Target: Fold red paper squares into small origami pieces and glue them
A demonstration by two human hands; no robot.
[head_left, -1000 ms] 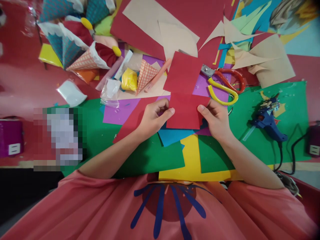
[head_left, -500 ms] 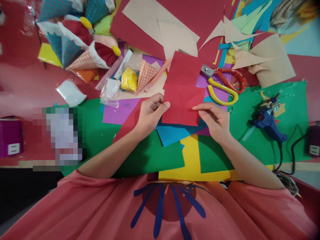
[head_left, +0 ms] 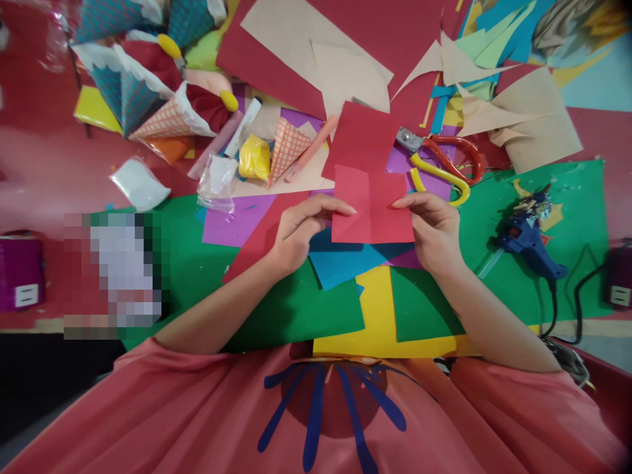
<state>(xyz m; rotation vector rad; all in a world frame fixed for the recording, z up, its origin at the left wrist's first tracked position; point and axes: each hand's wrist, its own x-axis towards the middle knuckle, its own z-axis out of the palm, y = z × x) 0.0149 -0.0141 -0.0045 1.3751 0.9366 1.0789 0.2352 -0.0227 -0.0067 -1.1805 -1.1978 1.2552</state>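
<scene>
Between my hands I hold up a red square of paper with a fold line down its middle. My left hand grips its left side, thumb on the front face. On the right edge, my right hand pinches it between thumb and fingers. Behind it lies another piece of red paper. Scissors with one red and one yellow handle lie just beyond my right hand. Under the held paper are a blue sheet and a purple sheet.
A blue glue gun with a cord lies at right on a green sheet. Checked fabric cones, a yellow packet and a white marker lie at upper left. Beige scraps spread at upper right.
The red square has turned and shifted slightly right, and now shows a middle crease. My left hand has moved right onto its face; my right hand has slid to its right edge.
</scene>
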